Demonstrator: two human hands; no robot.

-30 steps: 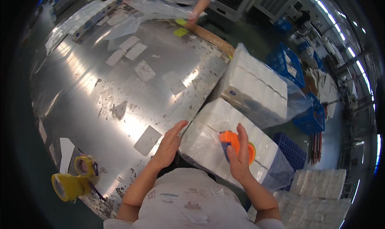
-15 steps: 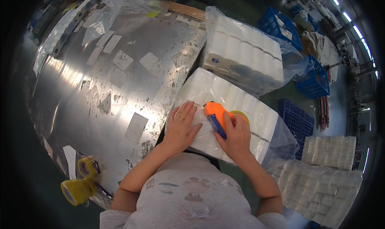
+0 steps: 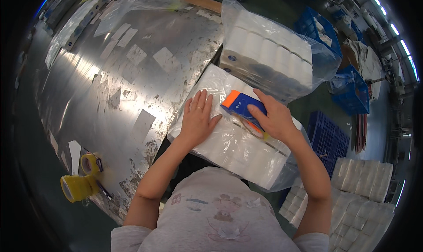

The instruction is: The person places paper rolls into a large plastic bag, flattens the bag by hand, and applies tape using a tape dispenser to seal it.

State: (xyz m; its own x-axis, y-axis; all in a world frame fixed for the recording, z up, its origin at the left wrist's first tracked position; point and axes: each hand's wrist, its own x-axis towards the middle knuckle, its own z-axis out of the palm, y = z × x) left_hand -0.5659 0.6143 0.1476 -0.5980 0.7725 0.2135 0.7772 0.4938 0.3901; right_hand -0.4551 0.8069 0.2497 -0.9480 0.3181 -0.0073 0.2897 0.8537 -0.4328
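A clear plastic bag of white paper rolls (image 3: 253,157) lies slanted in front of me, partly at the metal table's right edge. My left hand (image 3: 197,122) rests flat on the film at the bag's left part, fingers spread, holding nothing. In my right hand (image 3: 277,119) is an orange and blue tape dispenser (image 3: 243,105), its blue side facing up. The dispenser's orange front end points left, toward my left hand, low over the wrapped rolls. Part of its tape roll shows beneath it; whether tape touches the film I cannot tell.
Another bagged pack of rolls (image 3: 264,53) stands just beyond. Yellow tape rolls (image 3: 79,188) sit at the near left edge of the metal table (image 3: 110,137). To the right are blue crates (image 3: 352,91), a dark blue pallet (image 3: 328,139) and stacked wrapped packs (image 3: 361,177).
My right hand has turned the tape dispenser, so its blue side now faces up, and shifted it up and right. My left hand stays on the bag, its fingers more spread.
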